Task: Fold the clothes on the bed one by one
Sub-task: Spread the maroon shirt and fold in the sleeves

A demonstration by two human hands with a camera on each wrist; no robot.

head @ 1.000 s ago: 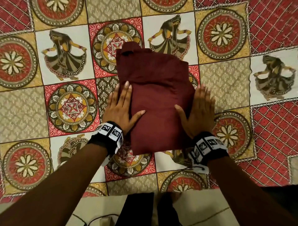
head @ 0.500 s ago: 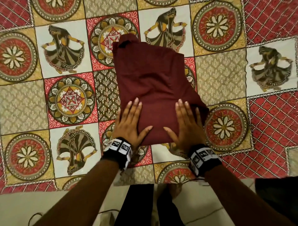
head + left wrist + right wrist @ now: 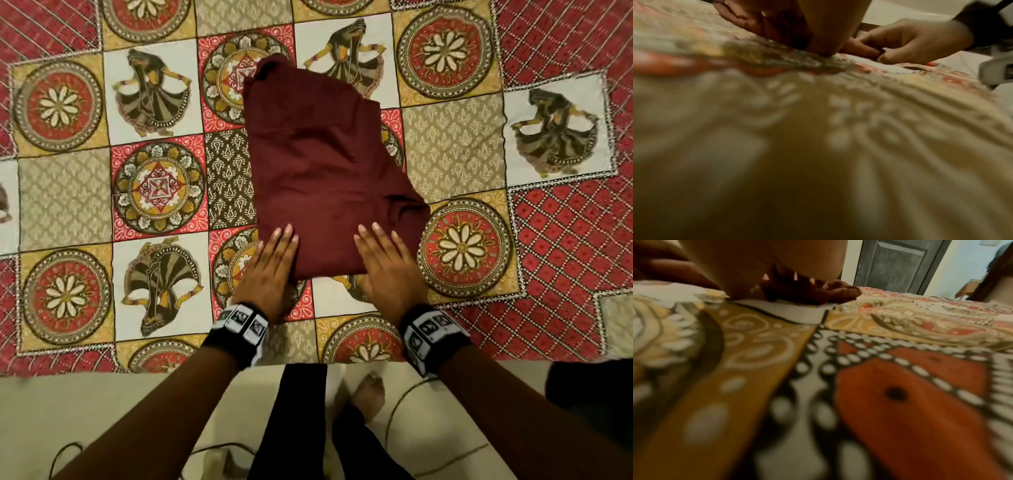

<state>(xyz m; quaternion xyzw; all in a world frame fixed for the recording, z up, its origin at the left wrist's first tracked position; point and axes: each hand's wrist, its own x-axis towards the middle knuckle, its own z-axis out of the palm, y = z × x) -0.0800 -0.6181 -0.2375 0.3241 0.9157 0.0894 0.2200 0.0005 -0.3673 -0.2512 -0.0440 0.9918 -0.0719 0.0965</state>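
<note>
A folded maroon garment (image 3: pixel 318 164) lies on the patterned bedsheet (image 3: pixel 68 195). Both hands are at its near edge. My left hand (image 3: pixel 272 270) has its fingers laid on top of the near left corner, with the thumb tucked down at the hem. My right hand (image 3: pixel 385 263) holds the near right part the same way. In the right wrist view the fingers (image 3: pixel 801 280) lie over the maroon cloth (image 3: pixel 818 293) and the thumb meets the sheet below. The left wrist view shows my right hand (image 3: pixel 906 42) pinching low on the bed.
The bed's near edge runs just behind my wrists, with pale floor (image 3: pixel 102 411) below it. My dark-trousered legs and a bare foot (image 3: pixel 368 394) stand there beside a thin cable (image 3: pixel 397 407). A grey door (image 3: pixel 894 264) stands beyond the bed.
Both hands have slid toward me from the middle of the garment to its near edge. The thumbs, spread out on the cloth before, are now tucked out of sight at the hem.
</note>
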